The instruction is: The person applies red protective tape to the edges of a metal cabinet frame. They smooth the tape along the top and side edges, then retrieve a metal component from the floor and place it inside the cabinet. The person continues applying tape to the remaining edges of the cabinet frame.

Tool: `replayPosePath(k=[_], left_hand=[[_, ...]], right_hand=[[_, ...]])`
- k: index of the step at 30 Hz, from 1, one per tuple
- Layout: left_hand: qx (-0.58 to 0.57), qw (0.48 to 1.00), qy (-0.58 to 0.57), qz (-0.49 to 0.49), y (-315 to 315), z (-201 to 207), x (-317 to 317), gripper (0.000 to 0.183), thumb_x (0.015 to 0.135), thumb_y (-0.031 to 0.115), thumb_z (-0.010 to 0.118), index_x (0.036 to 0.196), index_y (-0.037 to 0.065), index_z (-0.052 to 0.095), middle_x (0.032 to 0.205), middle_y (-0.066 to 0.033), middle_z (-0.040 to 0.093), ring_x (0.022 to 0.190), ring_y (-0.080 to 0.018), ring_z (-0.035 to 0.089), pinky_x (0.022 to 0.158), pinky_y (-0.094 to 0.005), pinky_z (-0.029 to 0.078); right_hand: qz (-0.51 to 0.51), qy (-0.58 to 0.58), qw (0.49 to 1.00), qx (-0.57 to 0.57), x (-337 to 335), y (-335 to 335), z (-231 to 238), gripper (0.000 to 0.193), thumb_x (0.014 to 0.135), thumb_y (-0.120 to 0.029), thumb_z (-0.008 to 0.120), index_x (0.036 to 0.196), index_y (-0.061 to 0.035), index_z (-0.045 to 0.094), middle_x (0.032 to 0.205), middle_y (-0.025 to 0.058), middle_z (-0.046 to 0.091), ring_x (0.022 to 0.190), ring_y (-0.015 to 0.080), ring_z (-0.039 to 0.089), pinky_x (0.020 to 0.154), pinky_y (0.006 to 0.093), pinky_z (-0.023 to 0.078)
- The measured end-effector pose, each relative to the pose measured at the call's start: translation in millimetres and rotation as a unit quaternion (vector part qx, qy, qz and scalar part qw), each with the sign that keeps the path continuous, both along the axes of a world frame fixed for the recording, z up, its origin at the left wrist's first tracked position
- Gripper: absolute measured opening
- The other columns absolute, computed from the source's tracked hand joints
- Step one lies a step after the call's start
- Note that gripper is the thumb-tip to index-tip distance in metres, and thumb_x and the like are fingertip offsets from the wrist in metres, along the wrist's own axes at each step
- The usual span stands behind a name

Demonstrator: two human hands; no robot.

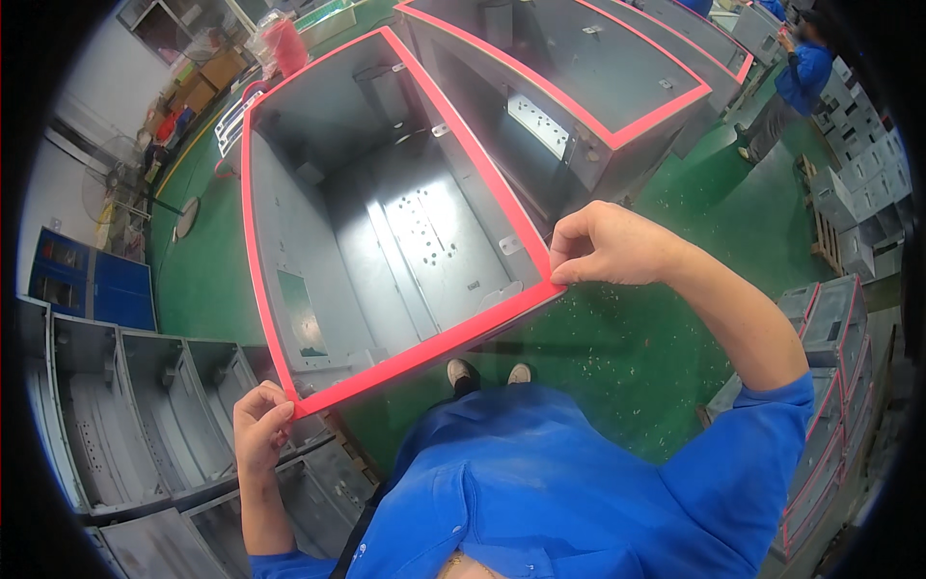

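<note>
Hands (258, 425) (603, 246) pinching red strip (424, 349) corners

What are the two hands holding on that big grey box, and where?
Both pinch the red strip along the box's near rim: left hand at its left corner, right hand at its right corner. Each grip is fingertips only.

Matt grey sheet-metal cabinet (386, 222), smooth red edge strip (424, 352)

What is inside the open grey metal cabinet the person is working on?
Inside the grey cabinet: a perforated back panel and small brackets. The near wall's inner face is hidden below the red strip.
</note>
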State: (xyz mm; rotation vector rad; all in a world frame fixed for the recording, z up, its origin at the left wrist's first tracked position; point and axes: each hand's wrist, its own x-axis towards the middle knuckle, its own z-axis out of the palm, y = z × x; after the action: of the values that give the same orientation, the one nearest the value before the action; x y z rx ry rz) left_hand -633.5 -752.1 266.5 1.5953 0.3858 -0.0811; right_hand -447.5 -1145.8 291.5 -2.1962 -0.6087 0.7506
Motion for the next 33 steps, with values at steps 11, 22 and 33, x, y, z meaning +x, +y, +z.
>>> replayPosePath(k=[11, 22, 33], left_hand=[[-0.006, 1.000, 0.001, -0.001, -1, 1, 0, 0.014, 0.072, 0.007, 0.064, 0.067, 0.003, 0.052, 0.069, -0.0018, 0.050, 0.047, -0.0046, 0.043, 0.034, -0.0148, 0.027], [-0.009, 1.000, -0.007, 0.012, -2, 0, 1, 0.012, 0.072, 0.004, 0.062, 0.067, 0.002, 0.052, 0.069, -0.0029, 0.049, 0.046, -0.0055, 0.043, 0.035, -0.0158, 0.027], [-0.021, 1.000, 0.004, 0.019, 3, -5, 0, 0.009, 0.075, 0.004, 0.060, 0.070, 0.000, 0.053, 0.070, -0.0042, 0.049, 0.046, -0.0064, 0.043, 0.034, -0.0175, 0.027]], right_hand=[[-0.009, -0.027, 1.000, 0.009, -4, 0, -3, 0.013, 0.073, -0.011, 0.064, 0.074, 0.0004, 0.060, 0.071, 0.0060, 0.061, 0.070, 0.0131, 0.057, 0.066, 0.0273, 0.045], [-0.114, 0.048, 0.977, 0.173, -18, -11, -29, 0.017, 0.077, -0.009, 0.060, 0.089, 0.0009, 0.055, 0.078, 0.0062, 0.059, 0.074, 0.0127, 0.056, 0.067, 0.0262, 0.045], [-0.242, 0.126, 0.925, 0.266, -48, -9, -40, 0.018, 0.084, -0.013, 0.055, 0.096, -0.0002, 0.054, 0.088, 0.0047, 0.058, 0.078, 0.0109, 0.055, 0.066, 0.0245, 0.044]])
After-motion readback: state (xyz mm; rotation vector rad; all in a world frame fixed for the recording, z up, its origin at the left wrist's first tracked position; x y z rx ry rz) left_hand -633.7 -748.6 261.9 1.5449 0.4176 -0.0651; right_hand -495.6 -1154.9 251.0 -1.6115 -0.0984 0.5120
